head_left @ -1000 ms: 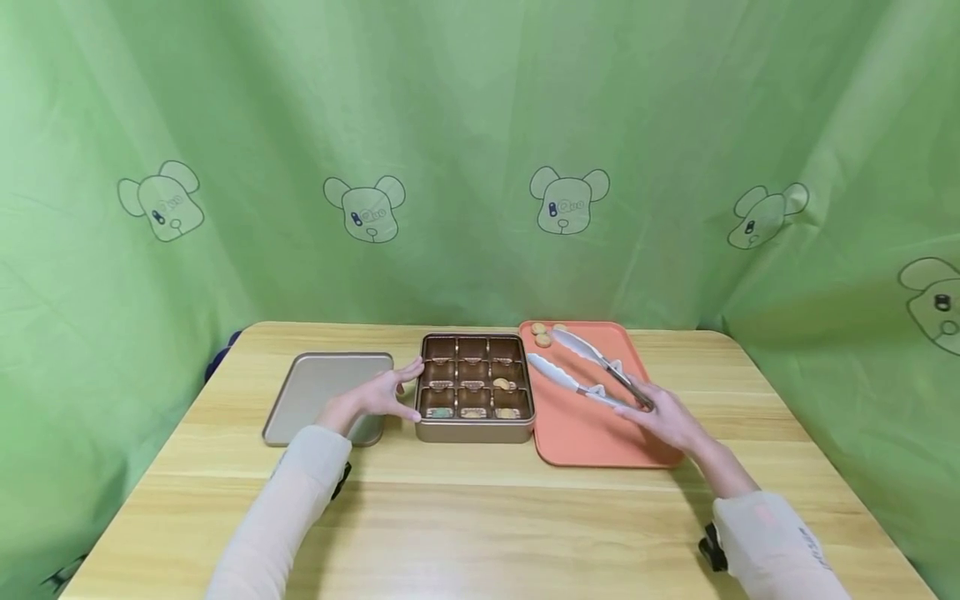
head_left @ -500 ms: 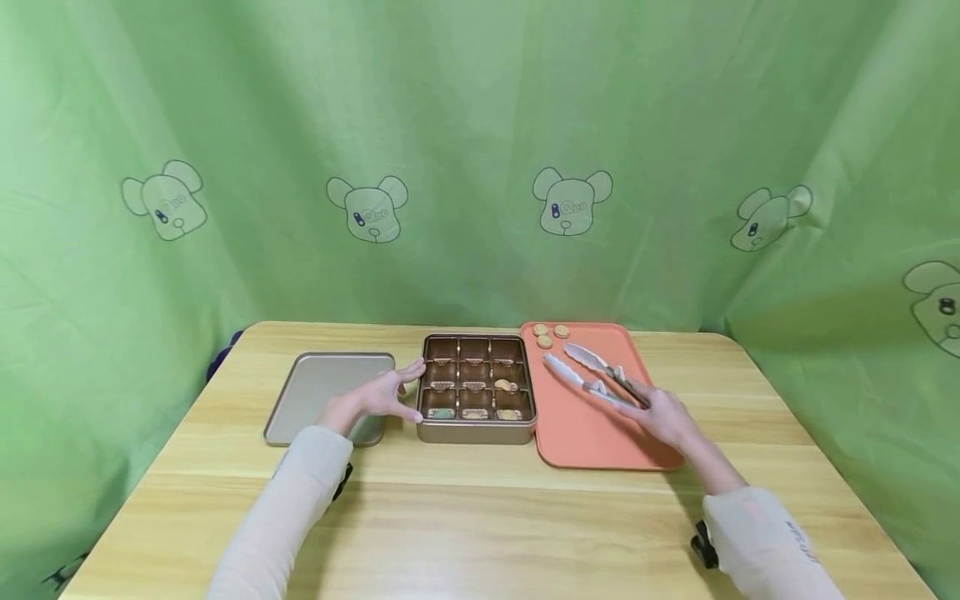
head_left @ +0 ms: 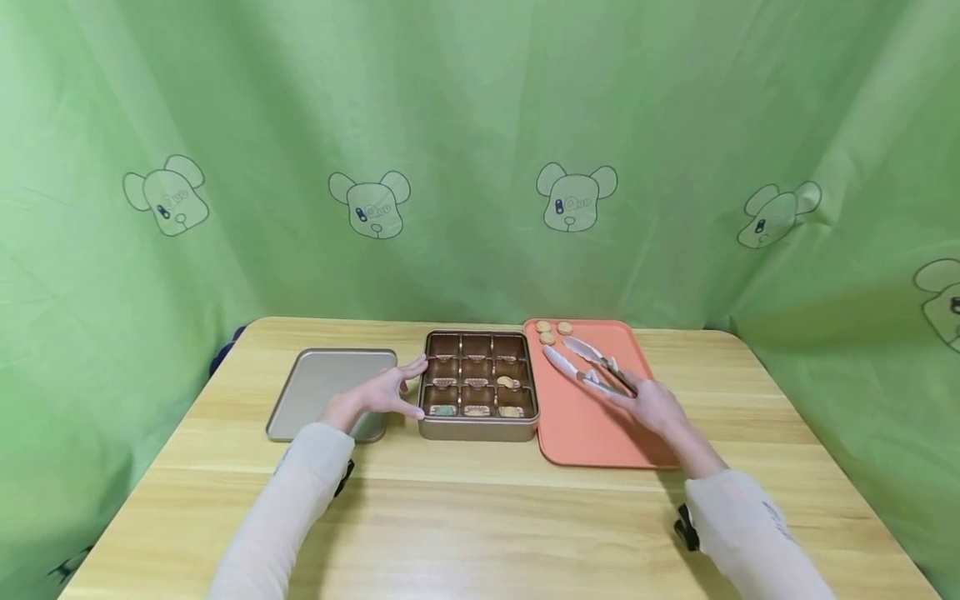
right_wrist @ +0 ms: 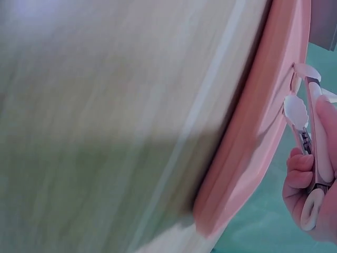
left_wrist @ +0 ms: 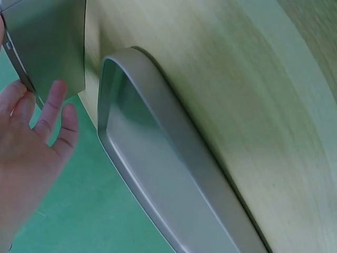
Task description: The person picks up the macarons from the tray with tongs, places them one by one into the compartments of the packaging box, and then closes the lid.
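A brown metal box with divided compartments stands mid-table. Cookies lie in some compartments: one in the right column's middle row, others along the front row, where the leftmost piece looks green. My left hand rests at the box's left side, thumb at the front left corner and fingers spread along the rim. My right hand grips metal tongs with pale scalloped heads, parted over the orange tray. Several round cookies sit at the tray's far left corner, just beyond the tongs' tips. Nothing shows between the tips.
Left of the box lies a shallow metal lid, partly behind my left hand; its raised rim shows in the left wrist view. The tray abuts the box's right side. A green curtain hangs behind the wooden table.
The tongs have swung rightward, off the cookies they partly covered, and their heads stand closer together. My right hand has shifted slightly left. My left hand stays at the box.
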Demonstrator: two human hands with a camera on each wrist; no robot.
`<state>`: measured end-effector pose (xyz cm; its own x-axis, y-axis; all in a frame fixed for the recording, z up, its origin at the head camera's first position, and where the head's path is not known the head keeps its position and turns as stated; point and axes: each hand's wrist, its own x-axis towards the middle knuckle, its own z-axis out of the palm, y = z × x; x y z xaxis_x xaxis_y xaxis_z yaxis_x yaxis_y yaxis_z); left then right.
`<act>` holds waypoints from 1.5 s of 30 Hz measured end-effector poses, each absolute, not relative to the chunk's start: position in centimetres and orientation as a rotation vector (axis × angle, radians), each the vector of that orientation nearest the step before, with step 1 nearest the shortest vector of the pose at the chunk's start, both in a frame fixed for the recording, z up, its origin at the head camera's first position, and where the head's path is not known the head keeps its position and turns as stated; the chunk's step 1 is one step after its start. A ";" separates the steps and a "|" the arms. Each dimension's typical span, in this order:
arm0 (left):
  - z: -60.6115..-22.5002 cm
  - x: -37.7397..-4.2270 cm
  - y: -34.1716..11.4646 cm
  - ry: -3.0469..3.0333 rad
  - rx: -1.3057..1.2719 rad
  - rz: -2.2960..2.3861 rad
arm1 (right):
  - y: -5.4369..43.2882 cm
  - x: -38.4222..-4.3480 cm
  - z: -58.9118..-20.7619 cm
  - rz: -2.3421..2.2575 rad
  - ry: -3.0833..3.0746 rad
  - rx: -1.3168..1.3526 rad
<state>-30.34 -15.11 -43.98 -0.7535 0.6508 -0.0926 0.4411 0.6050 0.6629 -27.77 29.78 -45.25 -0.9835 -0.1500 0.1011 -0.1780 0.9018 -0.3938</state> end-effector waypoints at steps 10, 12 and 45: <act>-44.1 -30.3 -15.2 2.533 0.889 0.855 | 28.2 -29.2 -45.8 0.550 -2.984 0.232; -44.0 -30.3 -15.1 2.540 0.886 0.845 | 28.1 -29.2 -45.8 0.536 -2.982 0.228; -44.1 -30.4 -15.1 2.518 0.892 0.884 | 30.0 -26.7 -43.9 0.773 -2.792 0.635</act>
